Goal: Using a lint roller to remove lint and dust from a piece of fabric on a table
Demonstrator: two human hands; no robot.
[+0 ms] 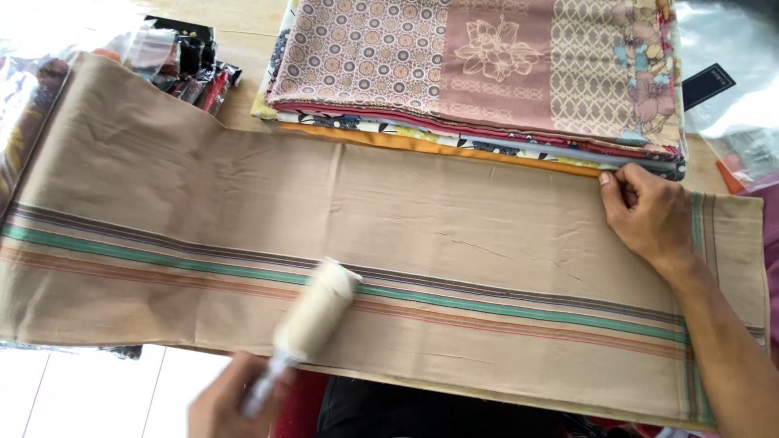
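A long tan cloth [454,219] with green, brown and reddish stripes lies spread across the table. My left hand [223,401] grips the handle of a white lint roller [316,312] at the bottom edge of the view; the roller head rests on the striped band and looks blurred. My right hand [645,215] presses down on the cloth's far right edge, fingers curled at the fabric's border next to a stack of folded cloths.
A stack of folded patterned fabrics [487,73] sits behind the tan cloth. Clear plastic bags [730,89] lie at the right, more bagged fabrics [174,61] at the upper left. The wooden table [243,24] shows at the top.
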